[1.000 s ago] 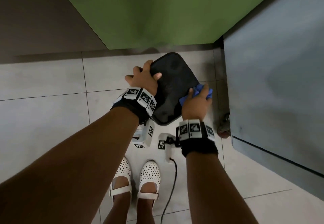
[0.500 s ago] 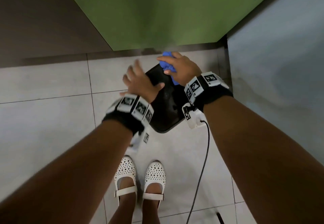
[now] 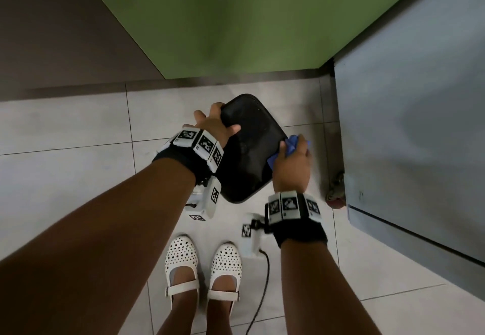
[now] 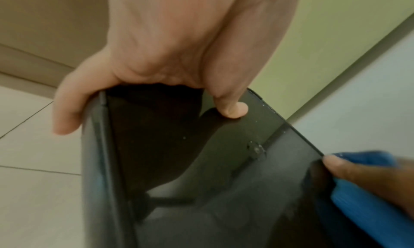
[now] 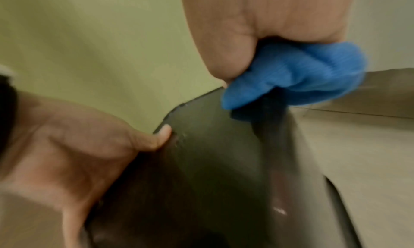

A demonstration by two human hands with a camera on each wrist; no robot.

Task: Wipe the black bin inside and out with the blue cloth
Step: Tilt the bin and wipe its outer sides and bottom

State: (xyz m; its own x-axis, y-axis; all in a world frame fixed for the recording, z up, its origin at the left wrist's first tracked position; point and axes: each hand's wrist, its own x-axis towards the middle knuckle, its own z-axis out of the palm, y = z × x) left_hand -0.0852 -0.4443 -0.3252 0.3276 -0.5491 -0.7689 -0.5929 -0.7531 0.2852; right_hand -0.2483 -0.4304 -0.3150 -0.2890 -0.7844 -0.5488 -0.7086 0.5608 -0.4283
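Note:
The black bin (image 3: 249, 148) stands on the tiled floor with a flat dark face toward me. My left hand (image 3: 214, 126) grips its left edge, thumb (image 4: 233, 110) pressed on the flat face, fingers (image 4: 67, 110) curled over the side. My right hand (image 3: 291, 161) holds the bunched blue cloth (image 3: 291, 145) against the bin's right edge. The left wrist view shows the bin (image 4: 224, 189) and the cloth (image 4: 363, 198) at lower right. In the right wrist view the cloth (image 5: 302, 74) sits under the curled right hand, over the bin (image 5: 212, 172).
A green wall (image 3: 249, 19) rises behind the bin, a brown wall (image 3: 52, 32) at left. A grey cabinet (image 3: 420, 137) with a caster (image 3: 336, 193) stands close at right. My white shoes (image 3: 204, 269) and a black cable (image 3: 262, 295) are on the floor below.
My right hand with the cloth swept from the bin's far top corner back down to its right edge. The left hand closed again on the left edge.

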